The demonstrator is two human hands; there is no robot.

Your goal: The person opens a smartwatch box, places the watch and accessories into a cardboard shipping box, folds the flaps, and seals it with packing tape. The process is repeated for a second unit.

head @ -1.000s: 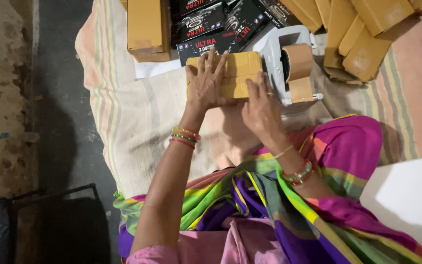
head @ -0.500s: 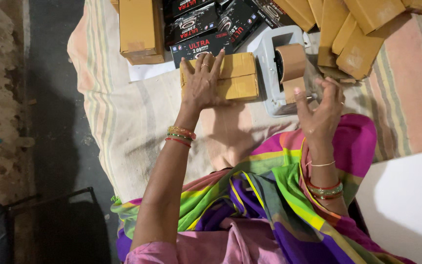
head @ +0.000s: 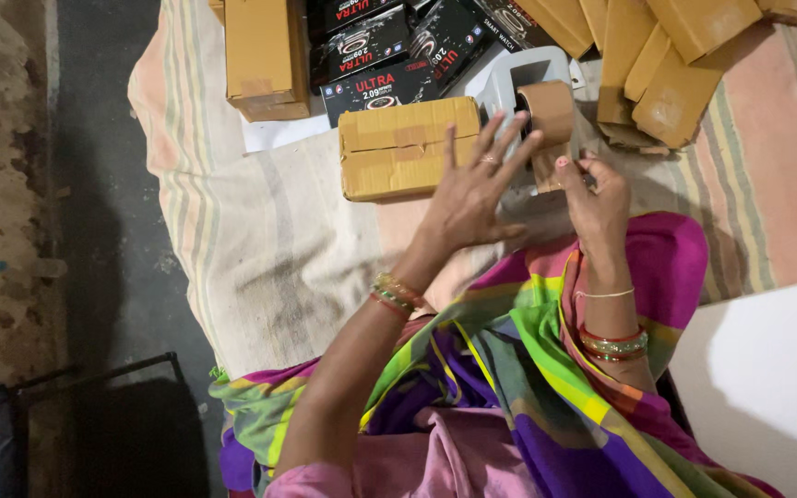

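A person in a bright pink, green and purple garment (head: 528, 387) sits at the near edge of a pale striped cloth (head: 260, 249) spread over the floor, both hands working at a white desktop tape dispenser (head: 509, 78) loaded with a roll of brown packing tape (head: 551, 111).

The left hand (head: 468, 198) is raised with its fingers spread wide, gripping nothing; its fingertips reach over the right end of a flat brown cardboard box (head: 408, 148) and the front of the dispenser. The box lies on the cloth near its far edge, just left of the dispenser, with strips of tape across its top.

The right hand (head: 597, 198) is pinched on the loose end of brown tape (head: 546, 175) at the dispenser's front, just below the roll; how firmly it grips cannot be told. The two hands sit close together but apart.

Along the cloth's far edge lie several black printed cartons (head: 389, 51), directly behind the box. A taller brown carton (head: 265, 55) stands at the far left, and a heap of similar brown cartons (head: 675, 65) fills the far right corner. A white sheet (head: 767, 387) covers the near right side, and a dark metal frame (head: 94, 406) stands on the bare floor to the left.
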